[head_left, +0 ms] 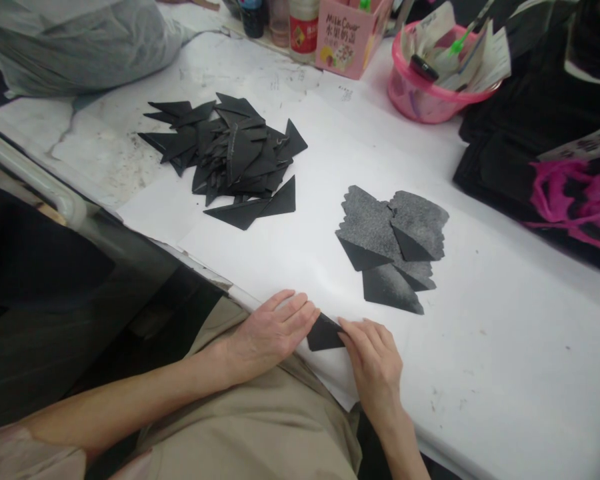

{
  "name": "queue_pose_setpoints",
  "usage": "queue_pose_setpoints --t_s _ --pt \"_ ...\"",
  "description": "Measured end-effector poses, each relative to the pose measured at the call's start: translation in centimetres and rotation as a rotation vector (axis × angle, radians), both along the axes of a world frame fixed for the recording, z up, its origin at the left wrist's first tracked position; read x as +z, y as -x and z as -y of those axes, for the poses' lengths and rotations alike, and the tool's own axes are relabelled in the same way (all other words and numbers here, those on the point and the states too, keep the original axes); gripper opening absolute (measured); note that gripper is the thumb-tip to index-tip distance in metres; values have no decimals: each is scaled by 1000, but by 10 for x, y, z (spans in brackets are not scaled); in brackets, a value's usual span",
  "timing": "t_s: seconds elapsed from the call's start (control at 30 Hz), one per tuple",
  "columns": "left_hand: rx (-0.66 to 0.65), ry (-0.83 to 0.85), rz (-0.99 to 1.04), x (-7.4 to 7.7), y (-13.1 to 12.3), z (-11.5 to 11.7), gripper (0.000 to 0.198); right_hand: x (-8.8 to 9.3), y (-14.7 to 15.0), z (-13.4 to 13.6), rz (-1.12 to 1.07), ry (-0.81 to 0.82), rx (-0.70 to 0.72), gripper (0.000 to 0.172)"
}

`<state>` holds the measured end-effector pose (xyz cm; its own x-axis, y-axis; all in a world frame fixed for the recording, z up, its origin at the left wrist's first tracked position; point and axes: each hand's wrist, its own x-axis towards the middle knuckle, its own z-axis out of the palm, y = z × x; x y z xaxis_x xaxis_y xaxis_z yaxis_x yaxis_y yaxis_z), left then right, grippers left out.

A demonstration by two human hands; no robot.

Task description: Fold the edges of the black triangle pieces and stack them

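At the table's front edge, a black folded triangular piece (325,334) is held between my two hands. My left hand (280,327) has its fingers closed on the piece's left end. Thumb and fingers of my right hand (375,353) pinch its right end. Just beyond my right hand lie several dark pieces (375,217), some flat with a speckled grey face and jagged edges, some with a black corner folded over. Farther left is a heap of black folded triangles (240,150), with two loose ones (253,208) at its near side. The material's kind is unclear.
A pink basket (440,103) holds papers and a marker at the back right. Beside it stand a pink carton (350,37) and a bottle with a red label (303,30). A grey plastic bag (80,47) sits back left; black stacked material (540,127) with magenta strips (575,193) lies right.
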<state>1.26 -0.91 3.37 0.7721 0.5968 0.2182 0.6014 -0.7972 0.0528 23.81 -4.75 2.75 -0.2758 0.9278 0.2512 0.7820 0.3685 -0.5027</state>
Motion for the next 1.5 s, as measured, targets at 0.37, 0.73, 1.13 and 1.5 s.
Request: queue_pose_setpoints --t_s 0.37,0.73,1.13,1.5 --pt "-48 31 -1 3 -3 -1 34 2 -12 11 37 4 13 32" --pt "-98 -1 -10 3 -13 -1 35 2 -14 15 37 35 -6 31" --pt "-152 16 -1 1 -23 0 30 5 -18 19 -7 30 -57 24" --pt "-137 58 -34 7 -30 2 33 4 -21 21 -23 47 -84 23"
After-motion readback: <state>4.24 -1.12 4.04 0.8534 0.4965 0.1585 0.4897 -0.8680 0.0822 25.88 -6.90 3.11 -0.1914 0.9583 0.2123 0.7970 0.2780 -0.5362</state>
